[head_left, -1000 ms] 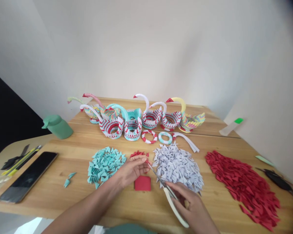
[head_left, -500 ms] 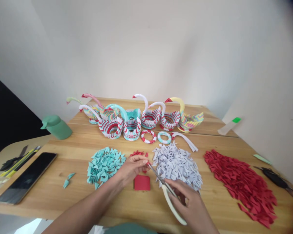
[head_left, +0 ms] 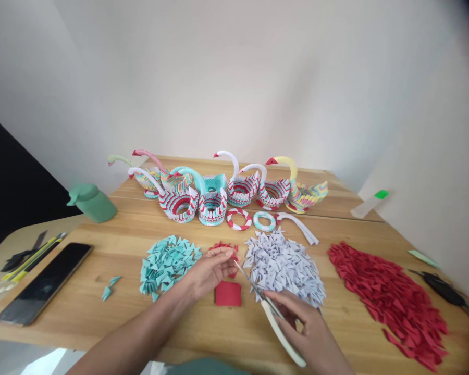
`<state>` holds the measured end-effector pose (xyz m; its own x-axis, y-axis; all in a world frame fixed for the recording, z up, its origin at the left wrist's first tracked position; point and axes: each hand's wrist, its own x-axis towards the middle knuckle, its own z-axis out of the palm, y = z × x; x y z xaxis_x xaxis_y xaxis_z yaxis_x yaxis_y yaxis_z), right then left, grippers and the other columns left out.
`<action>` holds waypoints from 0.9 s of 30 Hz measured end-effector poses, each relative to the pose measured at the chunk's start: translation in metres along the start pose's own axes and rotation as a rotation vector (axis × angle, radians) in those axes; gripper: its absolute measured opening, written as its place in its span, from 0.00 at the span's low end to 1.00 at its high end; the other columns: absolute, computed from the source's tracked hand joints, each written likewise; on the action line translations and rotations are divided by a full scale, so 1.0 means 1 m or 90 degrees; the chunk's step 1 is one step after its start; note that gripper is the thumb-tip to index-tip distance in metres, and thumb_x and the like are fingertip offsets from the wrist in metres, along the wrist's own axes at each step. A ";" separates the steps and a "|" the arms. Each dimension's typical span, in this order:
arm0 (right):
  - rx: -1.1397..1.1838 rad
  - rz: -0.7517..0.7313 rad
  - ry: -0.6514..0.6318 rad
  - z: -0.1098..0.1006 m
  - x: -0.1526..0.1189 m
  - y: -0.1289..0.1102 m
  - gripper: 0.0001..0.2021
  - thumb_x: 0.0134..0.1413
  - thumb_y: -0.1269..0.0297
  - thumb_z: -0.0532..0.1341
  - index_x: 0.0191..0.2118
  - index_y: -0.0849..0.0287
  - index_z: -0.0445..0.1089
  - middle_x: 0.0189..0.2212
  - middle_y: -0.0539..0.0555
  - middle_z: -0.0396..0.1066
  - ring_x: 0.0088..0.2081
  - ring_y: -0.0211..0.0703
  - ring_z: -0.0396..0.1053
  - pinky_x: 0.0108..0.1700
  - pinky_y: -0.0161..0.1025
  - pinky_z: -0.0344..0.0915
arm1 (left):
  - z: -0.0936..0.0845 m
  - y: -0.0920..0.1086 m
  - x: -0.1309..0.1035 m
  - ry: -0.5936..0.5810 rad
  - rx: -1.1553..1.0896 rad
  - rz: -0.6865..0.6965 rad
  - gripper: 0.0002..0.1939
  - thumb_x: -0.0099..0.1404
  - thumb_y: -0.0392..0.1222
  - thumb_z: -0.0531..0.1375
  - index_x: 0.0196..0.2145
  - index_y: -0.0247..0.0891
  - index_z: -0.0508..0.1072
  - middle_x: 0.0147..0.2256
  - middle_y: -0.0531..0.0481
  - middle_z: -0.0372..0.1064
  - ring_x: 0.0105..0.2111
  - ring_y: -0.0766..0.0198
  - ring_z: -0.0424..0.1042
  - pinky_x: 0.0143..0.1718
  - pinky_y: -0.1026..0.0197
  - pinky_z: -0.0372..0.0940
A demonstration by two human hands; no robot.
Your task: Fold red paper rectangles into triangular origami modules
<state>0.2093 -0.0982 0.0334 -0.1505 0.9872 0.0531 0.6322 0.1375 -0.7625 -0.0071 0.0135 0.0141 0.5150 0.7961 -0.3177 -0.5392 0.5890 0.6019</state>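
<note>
White-handled scissors [head_left: 279,330] are gripped in my right hand [head_left: 303,320], their blades pointing up and left to the fingertips of my left hand [head_left: 214,268]. The fingers of my left hand are pinched together; what they hold, if anything, is too small to make out. Just below lies a red paper square [head_left: 227,294] on the table. Behind my left fingertips sits a small heap of red folded pieces [head_left: 222,246], partly hidden. A teal heap [head_left: 168,263] lies beside my left forearm, and a white heap [head_left: 285,265] is beyond my right hand.
Folded-paper swans [head_left: 213,205] stand in rows at the back, with two paper rings [head_left: 238,219] before them. A large red heap [head_left: 391,302] and black-handled scissors [head_left: 443,289] lie right. A phone [head_left: 45,284] and a green container [head_left: 91,202] are left.
My left fingertips have shifted slightly left, and the scissor tips have moved a little away from them. The red bit seen between those fingertips no longer shows clearly.
</note>
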 end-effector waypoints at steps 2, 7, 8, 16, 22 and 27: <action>0.000 0.001 -0.002 0.001 0.001 0.001 0.14 0.56 0.62 0.58 0.47 0.56 0.75 0.30 0.53 0.73 0.27 0.39 0.68 0.29 0.32 0.66 | 0.002 0.001 -0.002 0.000 -0.006 -0.004 0.12 0.50 0.39 0.72 0.29 0.30 0.76 0.30 0.44 0.76 0.30 0.64 0.74 0.35 0.62 0.69; -0.001 -0.001 -0.006 0.001 0.000 0.001 0.14 0.56 0.62 0.58 0.47 0.55 0.75 0.29 0.52 0.73 0.28 0.39 0.68 0.30 0.32 0.66 | 0.004 0.001 -0.004 -0.012 -0.009 -0.012 0.12 0.49 0.39 0.72 0.29 0.30 0.76 0.30 0.44 0.77 0.29 0.64 0.74 0.34 0.62 0.69; 0.000 -0.003 -0.005 0.001 -0.001 0.002 0.14 0.57 0.62 0.58 0.47 0.55 0.75 0.29 0.52 0.73 0.27 0.38 0.68 0.30 0.31 0.65 | 0.004 0.001 -0.004 -0.010 -0.009 -0.011 0.12 0.49 0.39 0.72 0.29 0.30 0.76 0.30 0.44 0.77 0.29 0.64 0.74 0.34 0.62 0.69; -0.007 -0.022 0.000 0.001 -0.002 0.004 0.14 0.57 0.63 0.58 0.47 0.56 0.74 0.29 0.51 0.72 0.27 0.38 0.68 0.29 0.31 0.65 | 0.004 0.001 -0.003 -0.002 -0.005 -0.011 0.13 0.48 0.39 0.73 0.29 0.30 0.76 0.30 0.44 0.77 0.29 0.64 0.74 0.35 0.61 0.69; -0.012 -0.035 0.015 0.003 -0.001 0.005 0.13 0.57 0.63 0.58 0.47 0.55 0.74 0.29 0.51 0.72 0.27 0.38 0.69 0.29 0.31 0.66 | 0.005 0.001 -0.003 -0.008 0.007 -0.006 0.13 0.48 0.40 0.73 0.28 0.31 0.77 0.30 0.45 0.77 0.28 0.64 0.74 0.33 0.62 0.68; -0.092 -0.093 0.100 0.012 -0.005 0.006 0.14 0.58 0.66 0.57 0.49 0.54 0.72 0.33 0.53 0.73 0.30 0.39 0.72 0.33 0.32 0.68 | 0.004 -0.004 0.000 0.013 0.063 0.049 0.15 0.45 0.41 0.74 0.28 0.31 0.78 0.29 0.45 0.78 0.28 0.64 0.74 0.33 0.63 0.67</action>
<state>0.2044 -0.1030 0.0209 -0.1354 0.9547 0.2648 0.7164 0.2790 -0.6395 -0.0022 0.0108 0.0151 0.4608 0.8414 -0.2822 -0.5071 0.5106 0.6944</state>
